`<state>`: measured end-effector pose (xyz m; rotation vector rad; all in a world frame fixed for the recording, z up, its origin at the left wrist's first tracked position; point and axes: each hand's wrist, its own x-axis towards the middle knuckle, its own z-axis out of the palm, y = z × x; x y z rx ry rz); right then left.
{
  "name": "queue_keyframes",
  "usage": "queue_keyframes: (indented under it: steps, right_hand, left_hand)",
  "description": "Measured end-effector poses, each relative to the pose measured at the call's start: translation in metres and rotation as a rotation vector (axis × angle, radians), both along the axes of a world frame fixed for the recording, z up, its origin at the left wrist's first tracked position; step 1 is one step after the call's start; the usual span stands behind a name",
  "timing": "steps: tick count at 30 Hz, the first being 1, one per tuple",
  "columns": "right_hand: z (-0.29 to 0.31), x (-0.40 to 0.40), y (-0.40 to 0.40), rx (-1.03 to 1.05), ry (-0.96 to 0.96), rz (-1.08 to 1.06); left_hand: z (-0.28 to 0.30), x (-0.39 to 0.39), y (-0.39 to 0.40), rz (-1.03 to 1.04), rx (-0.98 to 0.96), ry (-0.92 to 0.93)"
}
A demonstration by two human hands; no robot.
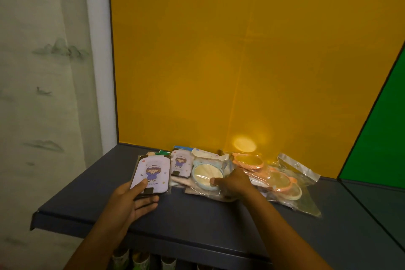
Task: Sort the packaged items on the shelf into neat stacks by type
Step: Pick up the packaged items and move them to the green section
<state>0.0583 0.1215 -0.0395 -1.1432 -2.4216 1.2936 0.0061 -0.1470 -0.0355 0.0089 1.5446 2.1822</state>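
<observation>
At the bottom of the frame, two bare forearms reach up from the lower edge toward a dark shelf (197,221) that crosses the lower third. Below its front lip, at bottom centre, the tops of a few objects show, too dim to identify.

Lower left of centre: the left hand (129,201) holds a flat cartoon-printed pack (151,174), thumb pressed on its face and fingers (145,204) spread underneath, so it is grasping that pack. The pack sits at the left end of the group, seemingly atop at least one other, though the edges beneath are unclear.

Centre: the right hand (233,182) rests on a clear bag holding a round blue-rimmed mirror (207,176); its thumb lies on the rim, and the other fingers are hidden behind the hand, so whether it grips or merely presses cannot be told.

Just beyond, a second cartoon-printed pack (180,165) lies between the held pack and the blue mirror, over other partly hidden packets. Right of centre, several orange-rimmed mirrors (274,176), each in a crinkled clear bag, overlap in a loose heap.

Judged progress: early to middle. Like items are roughly grouped left to right, but no stack is squared; the cartoon packs remain apart and the mirror bags need aligning.

Behind rises a yellow back panel (241,61), with a green panel (381,138) at right and a pale curtain (43,94) at left.
</observation>
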Motion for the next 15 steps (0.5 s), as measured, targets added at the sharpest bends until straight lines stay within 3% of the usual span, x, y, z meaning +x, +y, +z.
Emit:
queue_keyframes:
  steps: [8,15]
  right_hand:
    - [0.022,0.026,0.014,-0.352,0.272,0.066]
    - [0.038,0.085,0.039,-0.375,0.486,0.017]
  left_hand:
    - [0.005,0.000,0.010,-0.001,-0.012,0.025]
    - [0.020,0.028,0.046,-0.038,0.031,0.069]
